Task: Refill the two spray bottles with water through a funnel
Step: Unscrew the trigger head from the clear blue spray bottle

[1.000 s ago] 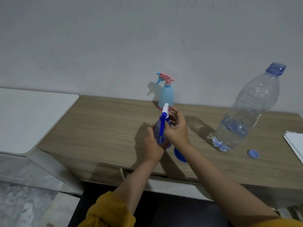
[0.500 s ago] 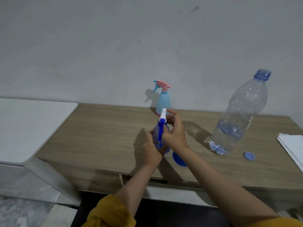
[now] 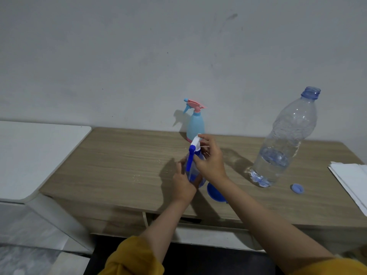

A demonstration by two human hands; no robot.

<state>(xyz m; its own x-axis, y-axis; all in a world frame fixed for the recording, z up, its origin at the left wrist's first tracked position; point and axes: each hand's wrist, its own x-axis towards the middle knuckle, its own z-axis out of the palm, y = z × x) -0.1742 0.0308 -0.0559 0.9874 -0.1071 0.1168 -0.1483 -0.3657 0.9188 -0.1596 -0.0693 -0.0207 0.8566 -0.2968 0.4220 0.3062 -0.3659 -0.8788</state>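
A small clear-blue spray bottle [image 3: 191, 173] with a blue and white trigger head [image 3: 193, 147] stands at the middle of the wooden table [image 3: 119, 165]. My left hand [image 3: 183, 181] wraps its body. My right hand [image 3: 210, 161] grips the trigger head from the right. Behind them, against the wall, stands a light-blue spray bottle [image 3: 195, 124] with a pink head. A blue funnel [image 3: 214, 192] lies on the table under my right wrist, partly hidden. A large clear water bottle [image 3: 284, 143], uncapped and about a third full, stands to the right.
The bottle's blue cap [image 3: 297, 188] lies on the table right of the water bottle. White paper [image 3: 351, 181] lies at the table's right edge. A white surface [image 3: 29, 155] adjoins the table on the left. A grey wall runs right behind.
Both hands have stayed on the small spray bottle; my right fingers have shifted around the trigger head. The camera has tilted, so everything sits lower in the frame.
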